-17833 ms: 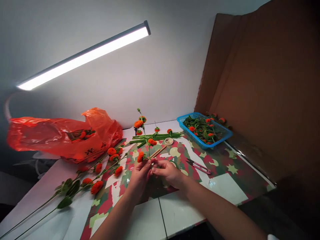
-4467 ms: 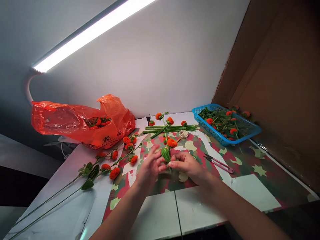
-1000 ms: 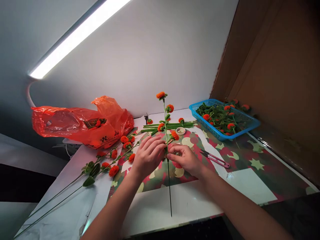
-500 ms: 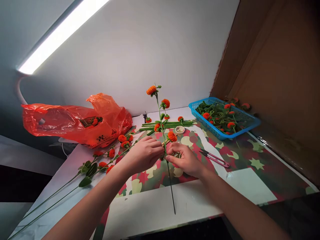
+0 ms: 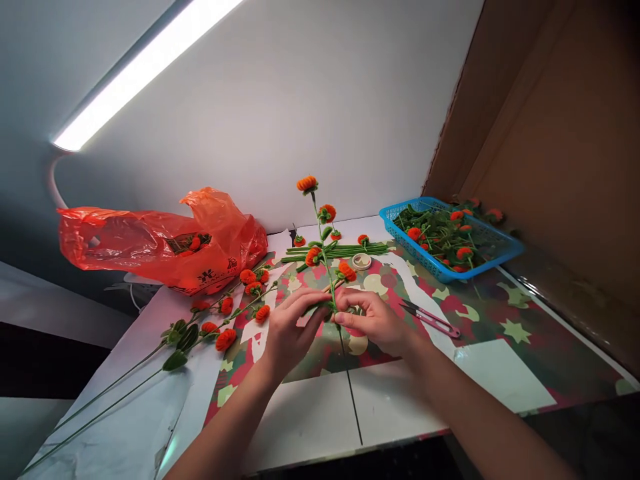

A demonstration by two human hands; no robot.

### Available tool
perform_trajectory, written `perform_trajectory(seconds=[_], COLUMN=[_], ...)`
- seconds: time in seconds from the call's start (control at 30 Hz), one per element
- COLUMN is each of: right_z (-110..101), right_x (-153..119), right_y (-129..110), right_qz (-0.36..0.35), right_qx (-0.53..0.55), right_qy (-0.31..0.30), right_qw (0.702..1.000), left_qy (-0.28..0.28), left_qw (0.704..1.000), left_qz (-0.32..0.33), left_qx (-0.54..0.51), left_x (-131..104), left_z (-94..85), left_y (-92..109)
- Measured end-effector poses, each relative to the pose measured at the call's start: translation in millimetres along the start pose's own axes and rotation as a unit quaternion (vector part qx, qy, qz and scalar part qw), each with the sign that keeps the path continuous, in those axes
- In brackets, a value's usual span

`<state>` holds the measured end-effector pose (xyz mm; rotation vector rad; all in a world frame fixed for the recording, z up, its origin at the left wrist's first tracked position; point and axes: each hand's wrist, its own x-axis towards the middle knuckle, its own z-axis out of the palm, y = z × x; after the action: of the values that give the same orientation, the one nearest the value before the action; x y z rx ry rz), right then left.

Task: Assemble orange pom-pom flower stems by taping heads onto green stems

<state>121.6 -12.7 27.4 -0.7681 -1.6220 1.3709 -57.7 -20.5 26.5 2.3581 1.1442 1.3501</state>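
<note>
An artificial flower stem (image 5: 329,270) with several orange pompom-like blooms and small green leaves stands nearly upright between my hands. Its thin dark wire end (image 5: 354,403) hangs down toward the table's front edge. My right hand (image 5: 373,320) is closed, thumb and forefinger pinching the stem just below the lowest bloom (image 5: 346,271). On the other side, my left hand (image 5: 295,327) has its fingers pinched against the stem at the same height. A green leaf-like piece (image 5: 311,309) shows between the left fingers and thumb; its far end is partly hidden.
Finished-looking flower stems (image 5: 175,360) lie at left beside an orange plastic bag (image 5: 150,243). Behind my hands are green rods (image 5: 345,251) and a tape roll (image 5: 362,261). Pink-handled snips (image 5: 433,319) and a blue basket (image 5: 435,267) of flowers are at right.
My left hand has turned and lowered, so its thumb and a green leaf-like piece now show. The stem's lower end has shifted slightly right and toward me. My right hand keeps its pinch.
</note>
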Motion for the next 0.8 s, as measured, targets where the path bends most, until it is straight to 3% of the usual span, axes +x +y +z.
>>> perform_trajectory(seconds=[0.17,0.23,0.3,0.4,0.47,0.53,0.6,0.67,0.73,0.8], right_z=[-4,-6,-8,-8,-7,-7,-8,-9,-11,-12], right_x=[0,1,1,1,1,2,4,5,6,7], right_y=[2,2,2,7,12,17,20,20,18,16], right_qz=[0.015,0.015,0.017,0.041,0.062,0.079,0.086,0.089,0.078,0.058], right_qx=[0.001,0.005,0.012,0.041,0.076,0.109,0.126,0.121,0.101,0.076], right_qy=[-0.038,-0.048,-0.053,-0.046,-0.027,-0.008,0.008,0.018,0.029,0.041], right_qw=[0.999,0.999,0.998,0.997,0.995,0.991,0.988,0.989,0.991,0.995], left_qy=[-0.074,-0.088,-0.038,0.040,0.021,0.002,0.005,-0.022,-0.085,-0.142], left_qw=[0.992,0.990,0.998,0.978,0.930,0.907,0.941,0.979,0.983,0.971], left_qz=[0.101,0.111,0.043,-0.164,-0.267,-0.300,-0.271,-0.201,-0.134,-0.105], left_qx=[0.020,0.027,0.007,-0.125,-0.250,-0.295,-0.203,-0.039,0.093,0.161], left_x=[16,19,17,6,-2,-7,-10,-12,-13,-14], left_z=[-15.2,-16.8,-11.0,6.5,16.2,19.7,17.6,13.7,11.9,13.5], left_y=[-3,-3,-2,-1,-3,-9,-17,-24,-29,-32])
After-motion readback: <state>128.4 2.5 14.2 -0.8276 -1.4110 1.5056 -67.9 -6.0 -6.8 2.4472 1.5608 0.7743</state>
